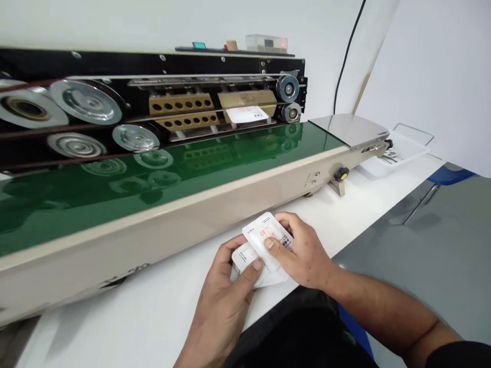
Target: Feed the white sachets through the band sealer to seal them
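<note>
Both hands low centre of frame, working a small stack of white sachets (264,245) at the near edge of the white surface (153,306).

Left hand (224,296): fingers clenched on the lower sachets, thumb pressed on top, other fingers curled under the left side. Looks like it's bracing the stack so it doesn't fan out.

Right hand (303,253): fingers grasping the top sachet, thumb across the printed face, index along the far edge. The top sachet is tilted up and angled off the rest, so it seems to be peeled away from the stack. Red and black print on it, too small to read.

The stack rests on or just above the surface; contact is hidden by the hands, can't tell which.

Behind the hands: band sealer (153,153) running from left edge to upper right. Green belt (192,163) sits just beyond the hands, empty on the near stretch. Another sachet (246,113) is up in the sealing head, upper centre, top edge pinched between the brass bars, body hanging toward the belt. That's how the machine carries it, gripped by the mouth.

Steel outfeed plate (345,128) at the belt's right end, a white tray (399,151) just past it, placed to catch what comes off. Black knob (340,175) on the sealer's front. Black cable (347,56) up the wall, upper right. Blue chair (447,176) at right edge, well apart.
</note>
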Motion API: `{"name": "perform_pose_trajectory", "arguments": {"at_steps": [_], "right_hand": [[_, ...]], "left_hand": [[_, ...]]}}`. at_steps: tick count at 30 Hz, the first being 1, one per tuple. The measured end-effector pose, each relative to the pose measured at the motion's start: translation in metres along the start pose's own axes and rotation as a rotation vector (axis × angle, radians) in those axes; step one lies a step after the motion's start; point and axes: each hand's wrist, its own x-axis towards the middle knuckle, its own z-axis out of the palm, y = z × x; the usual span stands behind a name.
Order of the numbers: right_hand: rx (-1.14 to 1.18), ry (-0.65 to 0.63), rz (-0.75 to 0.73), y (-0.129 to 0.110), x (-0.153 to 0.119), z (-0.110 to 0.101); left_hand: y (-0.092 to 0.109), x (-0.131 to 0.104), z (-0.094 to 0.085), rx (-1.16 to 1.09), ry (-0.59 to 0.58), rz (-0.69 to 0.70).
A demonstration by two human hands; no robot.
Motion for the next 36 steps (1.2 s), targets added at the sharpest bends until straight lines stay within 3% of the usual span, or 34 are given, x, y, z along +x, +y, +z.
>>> {"name": "perform_pose_trajectory", "arguments": {"at_steps": [6,12,16,21,24,28,31,36], "right_hand": [[0.007,0.153,0.067,0.009,-0.007,0.004],[0.215,0.214,0.026,0.021,-0.01,-0.01],[0.11,0.172,0.025,0.015,-0.009,-0.03],[-0.057,0.037,-0.131,-0.015,0.002,-0.045],[-0.051,-0.035,-0.181,-0.029,0.008,-0.033],[0.177,0.151,-0.092,-0.031,0.009,-0.004],[0.219,0.198,-0.17,-0.025,0.005,0.012],[0.061,-0.062,-0.391,-0.022,-0.005,0.012]], "left_hand": [[0.001,-0.001,0.004,0.001,0.071,0.011],[-0.007,0.003,-0.003,0.113,0.104,0.065],[-0.011,0.004,-0.005,0.214,0.122,0.122],[-0.005,-0.003,0.001,0.343,0.114,0.168],[-0.001,-0.007,0.004,0.402,0.117,0.177],[-0.001,-0.007,0.004,0.427,0.122,0.213],[-0.003,-0.006,0.003,0.412,0.12,0.239],[-0.003,-0.007,0.004,0.356,0.153,0.219]]}}
